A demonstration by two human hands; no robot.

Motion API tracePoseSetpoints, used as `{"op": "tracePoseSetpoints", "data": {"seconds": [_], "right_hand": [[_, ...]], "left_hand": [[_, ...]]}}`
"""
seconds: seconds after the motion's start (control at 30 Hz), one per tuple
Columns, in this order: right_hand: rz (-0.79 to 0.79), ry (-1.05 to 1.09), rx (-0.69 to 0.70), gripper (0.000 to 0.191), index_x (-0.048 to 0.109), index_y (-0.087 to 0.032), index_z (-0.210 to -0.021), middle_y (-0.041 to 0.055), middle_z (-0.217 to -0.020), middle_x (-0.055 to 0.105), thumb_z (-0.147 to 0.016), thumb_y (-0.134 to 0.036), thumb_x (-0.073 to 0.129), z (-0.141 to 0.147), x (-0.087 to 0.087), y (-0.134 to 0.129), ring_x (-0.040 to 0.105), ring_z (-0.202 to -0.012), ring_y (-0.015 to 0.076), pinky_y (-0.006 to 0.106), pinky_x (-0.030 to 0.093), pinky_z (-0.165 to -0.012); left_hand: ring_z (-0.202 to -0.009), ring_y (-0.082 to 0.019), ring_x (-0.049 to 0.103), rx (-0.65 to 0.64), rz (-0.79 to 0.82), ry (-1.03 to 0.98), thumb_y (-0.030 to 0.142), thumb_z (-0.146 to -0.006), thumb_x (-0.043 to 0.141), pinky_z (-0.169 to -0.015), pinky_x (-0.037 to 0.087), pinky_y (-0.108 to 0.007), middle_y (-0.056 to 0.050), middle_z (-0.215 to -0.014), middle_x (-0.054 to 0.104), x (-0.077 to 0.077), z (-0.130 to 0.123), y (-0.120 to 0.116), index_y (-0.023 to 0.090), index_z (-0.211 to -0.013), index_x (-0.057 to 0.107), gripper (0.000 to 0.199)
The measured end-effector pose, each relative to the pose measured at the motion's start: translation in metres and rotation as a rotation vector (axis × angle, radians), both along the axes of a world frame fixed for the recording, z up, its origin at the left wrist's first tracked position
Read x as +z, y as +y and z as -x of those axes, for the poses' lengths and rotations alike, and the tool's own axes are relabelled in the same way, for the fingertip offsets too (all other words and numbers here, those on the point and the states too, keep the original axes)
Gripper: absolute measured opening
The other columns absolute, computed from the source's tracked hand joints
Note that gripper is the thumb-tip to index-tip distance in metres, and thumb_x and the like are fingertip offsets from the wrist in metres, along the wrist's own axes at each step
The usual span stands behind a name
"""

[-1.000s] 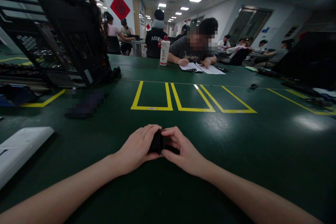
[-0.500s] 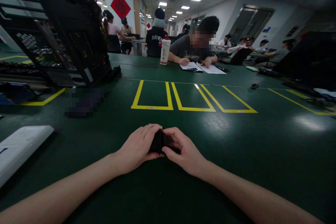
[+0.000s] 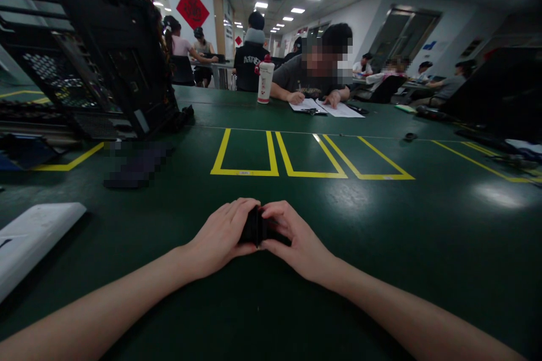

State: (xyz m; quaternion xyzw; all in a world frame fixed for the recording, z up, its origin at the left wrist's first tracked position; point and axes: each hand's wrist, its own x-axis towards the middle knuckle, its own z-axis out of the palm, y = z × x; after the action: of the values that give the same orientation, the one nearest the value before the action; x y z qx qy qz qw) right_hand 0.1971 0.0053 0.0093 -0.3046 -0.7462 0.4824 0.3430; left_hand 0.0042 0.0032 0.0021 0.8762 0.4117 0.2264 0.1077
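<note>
A small black boxy object [image 3: 253, 227] is between my two hands, low over the green table [image 3: 364, 304] or resting on it. My left hand [image 3: 224, 234] wraps round its left side, fingers over the top and thumb underneath. On the right side, my right hand [image 3: 296, 240] grips its edge between the fingertips above and the thumb below. A thin upright rim shows on the object where the hands meet. The fingers hide much of it, and its exact kind cannot be made out.
A black computer case [image 3: 122, 62] stands at the back left, with a white device [image 3: 38, 237] nearer me. Yellow tape outlines [image 3: 244, 172] mark the table ahead. Across it, a person writes on papers [image 3: 342, 109] beside a white bottle [image 3: 265, 82].
The right fingertips and thumb have shifted slightly left, closer against the black object. The left hand keeps nearly the same grip.
</note>
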Motion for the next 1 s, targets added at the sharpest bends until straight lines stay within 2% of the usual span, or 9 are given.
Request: {"op": "tracePoseSetpoints", "data": {"seconds": [0.2, 0.4, 0.53, 0.6, 0.77, 0.93, 1.0], "right_hand": [[-0.016, -0.019, 0.028, 0.041, 0.044, -0.027, -0.108, 0.0029, -0.117, 0.038, -0.073, -0.011, 0.058, -0.0028, -0.002, -0.0003, 0.044, -0.111, 0.0173, 0.04, 0.042, -0.096], [0.025, -0.009, -0.004, 0.021, 0.049, -0.024, -0.097, 0.0024, -0.111, 0.043, -0.078, -0.017, 0.055, -0.0023, -0.0035, -0.0003, 0.049, -0.104, 0.0162, 0.038, 0.047, -0.089], [0.064, -0.025, -0.01, 0.043, 0.04, -0.025, -0.111, 0.0035, -0.113, 0.046, -0.075, -0.014, 0.059, -0.0007, -0.0027, -0.0011, 0.049, -0.107, 0.0173, 0.039, 0.045, -0.092], [0.073, -0.046, -0.026, 0.046, 0.04, -0.024, -0.113, 0.0043, -0.115, 0.046, -0.074, -0.015, 0.06, -0.001, -0.0015, -0.0016, 0.048, -0.109, 0.0179, 0.04, 0.043, -0.094], [0.176, 0.004, -0.128, 0.038, 0.044, -0.022, -0.105, 0.0036, -0.105, 0.053, -0.072, -0.02, 0.063, -0.0031, -0.0008, 0.002, 0.054, -0.101, 0.0171, 0.039, 0.045, -0.092], [0.28, 0.101, -0.061, 0.033, 0.047, -0.022, -0.096, 0.0014, -0.105, 0.054, -0.069, -0.018, 0.066, 0.0019, -0.0004, 0.0076, 0.054, -0.103, 0.0167, 0.036, 0.046, -0.09], [0.321, 0.096, -0.041, 0.033, 0.048, -0.021, -0.093, 0.0006, -0.101, 0.056, -0.067, -0.019, 0.068, 0.0047, 0.0007, 0.0079, 0.057, -0.098, 0.0168, 0.037, 0.048, -0.087]], "left_hand": [[-0.103, -0.025, 0.05, 0.008, 0.007, -0.015, 0.031, -0.072, 0.063, -0.085, 0.041, -0.044, -0.008, -0.116, 0.048, -0.0007, 0.0, 0.0009, 0.022, -0.121, 0.029, 0.059], [-0.101, -0.026, 0.051, 0.007, 0.007, -0.019, 0.035, -0.073, 0.062, -0.084, 0.042, -0.044, -0.009, -0.116, 0.048, -0.0005, 0.0003, 0.0006, 0.022, -0.121, 0.029, 0.059], [-0.101, -0.026, 0.051, 0.019, 0.014, -0.002, 0.031, -0.072, 0.063, -0.084, 0.042, -0.044, -0.009, -0.116, 0.047, -0.0006, 0.0003, -0.0001, 0.022, -0.12, 0.029, 0.059], [-0.102, -0.026, 0.05, 0.025, 0.017, 0.006, 0.03, -0.072, 0.063, -0.084, 0.042, -0.044, -0.009, -0.116, 0.048, -0.0005, 0.0002, 0.0, 0.022, -0.12, 0.029, 0.06], [-0.102, -0.025, 0.05, 0.02, 0.009, 0.006, 0.038, -0.073, 0.061, -0.086, 0.041, -0.043, -0.009, -0.115, 0.048, -0.0004, 0.0002, 0.0003, 0.02, -0.12, 0.029, 0.06], [-0.101, -0.024, 0.051, 0.017, 0.001, 0.007, 0.038, -0.074, 0.061, -0.085, 0.042, -0.042, -0.009, -0.115, 0.048, 0.0001, 0.0005, -0.0003, 0.02, -0.121, 0.029, 0.06], [-0.1, -0.023, 0.051, 0.019, -0.013, 0.012, 0.037, -0.073, 0.062, -0.084, 0.043, -0.041, -0.009, -0.114, 0.049, 0.0004, 0.0005, -0.0005, 0.019, -0.12, 0.029, 0.06]]}}
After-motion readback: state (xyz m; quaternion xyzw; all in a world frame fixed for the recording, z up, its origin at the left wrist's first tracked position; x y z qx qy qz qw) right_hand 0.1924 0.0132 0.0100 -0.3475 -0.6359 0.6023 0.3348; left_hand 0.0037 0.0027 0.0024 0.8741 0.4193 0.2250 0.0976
